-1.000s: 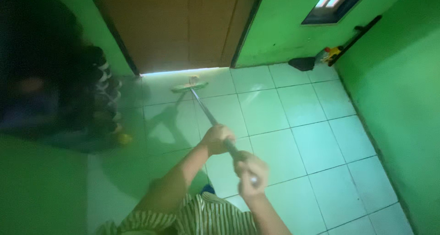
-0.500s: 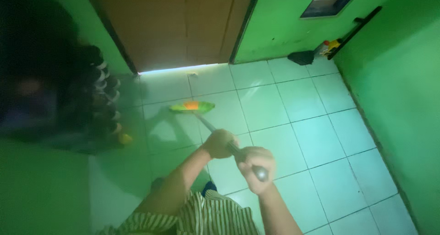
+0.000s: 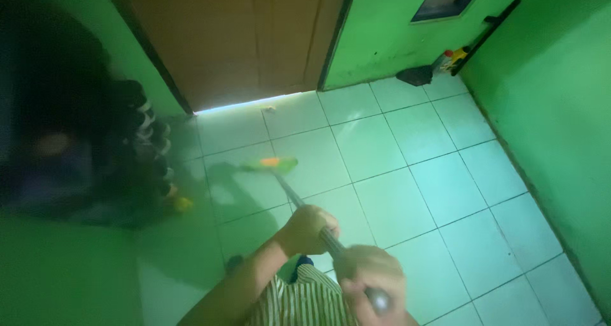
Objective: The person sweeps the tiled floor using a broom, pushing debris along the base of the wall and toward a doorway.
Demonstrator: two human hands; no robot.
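Mid-stroke sweep. Left hand (image 3: 307, 229) and right hand (image 3: 372, 281) both clench the grey metal handle of the green-and-orange broom (image 3: 270, 165), head on pale tiled floor (image 3: 445, 186) near the brown wooden door (image 3: 235, 40). Judgement: next stroke needs steady grip.

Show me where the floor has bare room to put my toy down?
Bare tiles lie between the broom head and the green right wall, and by the door. It is crowded at the left, where shoes stack up, and in the far corner by the dustpan. Both hands, left and right, grip the broom handle.
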